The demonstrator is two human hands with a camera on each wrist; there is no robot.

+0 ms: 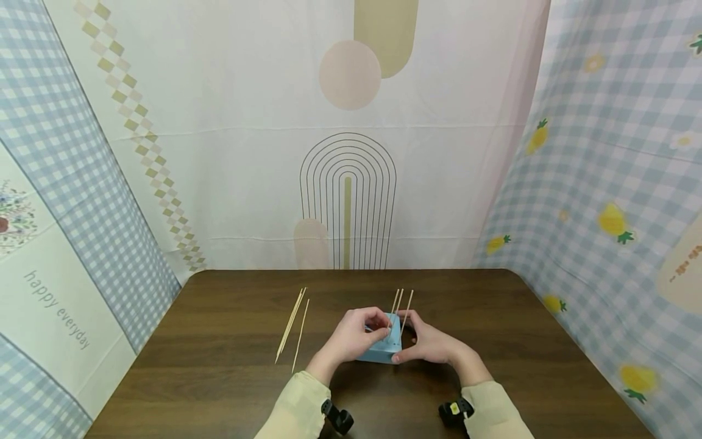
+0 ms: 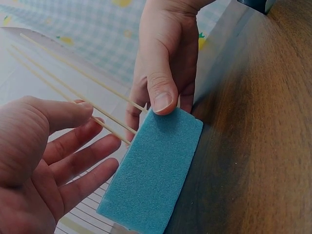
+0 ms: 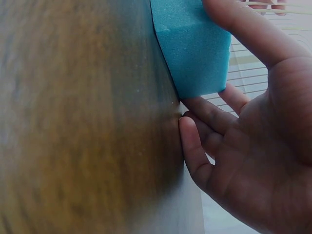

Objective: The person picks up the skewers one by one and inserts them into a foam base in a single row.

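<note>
A light blue foam block rests on the table with thin wooden sticks standing up from its top. My right hand grips the block's right end, thumb on the near face and fingers round the far side. Over the top of the block, my left hand pinches a thin wooden stick between thumb and index finger, low down near the foam. Its other fingers spread loosely beside the block in the left wrist view. Where the sticks enter the foam is partly hidden by the fingers.
Several loose wooden sticks lie on the brown table left of the block, one apart from the others. Patterned cloth hangs behind the table and along both sides. A black wrist camera sits at the left sleeve.
</note>
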